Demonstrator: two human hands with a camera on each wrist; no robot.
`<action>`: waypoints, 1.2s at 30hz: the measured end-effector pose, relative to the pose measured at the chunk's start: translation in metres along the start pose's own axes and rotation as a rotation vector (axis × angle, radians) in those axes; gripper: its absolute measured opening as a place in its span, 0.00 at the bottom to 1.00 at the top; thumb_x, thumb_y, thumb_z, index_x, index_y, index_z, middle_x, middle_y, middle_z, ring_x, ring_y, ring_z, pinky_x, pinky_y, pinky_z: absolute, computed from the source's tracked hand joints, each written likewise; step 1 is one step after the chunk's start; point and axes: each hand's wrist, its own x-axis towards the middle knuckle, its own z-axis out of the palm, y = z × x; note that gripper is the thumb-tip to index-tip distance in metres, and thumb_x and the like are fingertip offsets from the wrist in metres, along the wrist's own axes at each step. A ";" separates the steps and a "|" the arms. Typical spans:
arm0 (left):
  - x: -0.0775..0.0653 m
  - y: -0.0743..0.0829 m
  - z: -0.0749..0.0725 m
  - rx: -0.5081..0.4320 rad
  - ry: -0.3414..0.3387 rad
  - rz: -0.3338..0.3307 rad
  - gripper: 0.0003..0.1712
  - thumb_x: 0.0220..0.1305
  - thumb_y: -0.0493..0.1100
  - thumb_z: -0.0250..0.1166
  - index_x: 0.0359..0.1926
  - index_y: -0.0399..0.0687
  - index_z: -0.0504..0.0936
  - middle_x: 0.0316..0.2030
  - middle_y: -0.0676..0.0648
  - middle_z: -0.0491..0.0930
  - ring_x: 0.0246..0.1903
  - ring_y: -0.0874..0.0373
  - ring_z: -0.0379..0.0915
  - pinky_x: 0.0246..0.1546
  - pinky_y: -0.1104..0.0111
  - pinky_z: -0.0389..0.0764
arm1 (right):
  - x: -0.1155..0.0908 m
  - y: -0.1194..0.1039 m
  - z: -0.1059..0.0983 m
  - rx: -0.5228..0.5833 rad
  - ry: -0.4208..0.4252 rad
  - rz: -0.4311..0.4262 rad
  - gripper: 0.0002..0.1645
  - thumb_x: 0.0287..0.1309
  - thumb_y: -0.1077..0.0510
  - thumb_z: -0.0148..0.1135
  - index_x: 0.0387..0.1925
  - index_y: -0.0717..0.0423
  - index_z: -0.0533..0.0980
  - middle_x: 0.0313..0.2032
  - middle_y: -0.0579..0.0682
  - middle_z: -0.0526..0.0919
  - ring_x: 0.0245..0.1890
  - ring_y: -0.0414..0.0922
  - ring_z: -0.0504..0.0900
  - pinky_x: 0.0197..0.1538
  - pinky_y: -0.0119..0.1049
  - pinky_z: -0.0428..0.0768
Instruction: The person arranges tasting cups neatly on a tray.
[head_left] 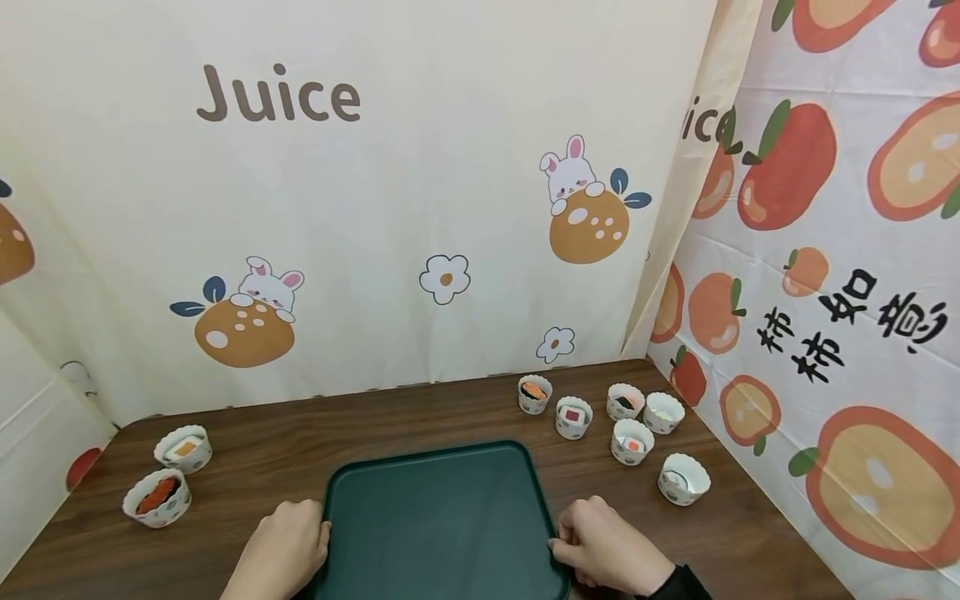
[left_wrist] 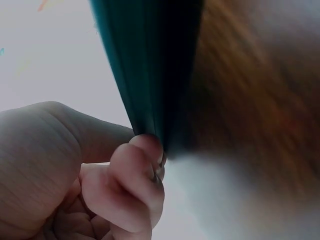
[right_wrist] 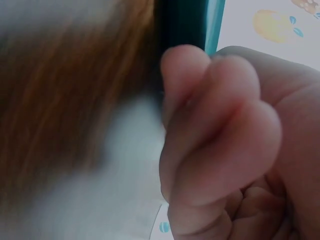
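Note:
A dark green tray (head_left: 438,521) with a raised rim lies over the front middle of the wooden table, its near edge cut off by the frame. My left hand (head_left: 287,542) grips its left rim, fingers curled under and thumb on top, as the left wrist view shows at the tray edge (left_wrist: 145,75). On the opposite side my right hand (head_left: 603,542) pinches the right rim. In the right wrist view the curled fingers (right_wrist: 215,125) meet the tray edge (right_wrist: 187,25). Nothing lies on the visible part of the tray.
Several paper cups with sushi-like pieces stand at the back right, among them one cup (head_left: 573,418) beyond the tray's corner and another cup (head_left: 682,481) near the right hand. At the left are two more, a front cup (head_left: 157,498) and a rear cup (head_left: 183,450). Printed cloth (head_left: 450,183) hangs behind.

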 end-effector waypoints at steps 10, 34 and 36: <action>-0.003 0.002 0.006 -0.006 0.050 0.027 0.16 0.68 0.35 0.69 0.23 0.39 0.77 0.16 0.47 0.72 0.17 0.57 0.73 0.20 0.61 0.76 | -0.002 0.006 -0.003 0.008 0.008 0.000 0.23 0.70 0.59 0.67 0.16 0.47 0.76 0.10 0.34 0.73 0.09 0.29 0.72 0.21 0.29 0.76; -0.001 0.005 0.003 -0.067 -0.001 -0.011 0.19 0.70 0.35 0.67 0.21 0.44 0.74 0.16 0.48 0.70 0.16 0.58 0.69 0.20 0.65 0.72 | -0.004 0.006 -0.005 0.017 -0.012 -0.012 0.23 0.71 0.59 0.66 0.17 0.46 0.76 0.10 0.33 0.71 0.09 0.28 0.71 0.20 0.28 0.75; -0.001 0.005 0.002 -0.077 0.002 -0.014 0.20 0.70 0.35 0.67 0.20 0.45 0.73 0.16 0.49 0.69 0.16 0.58 0.68 0.20 0.66 0.71 | -0.003 0.006 -0.006 0.024 -0.019 -0.018 0.23 0.71 0.58 0.66 0.17 0.46 0.76 0.10 0.33 0.71 0.09 0.28 0.71 0.21 0.28 0.75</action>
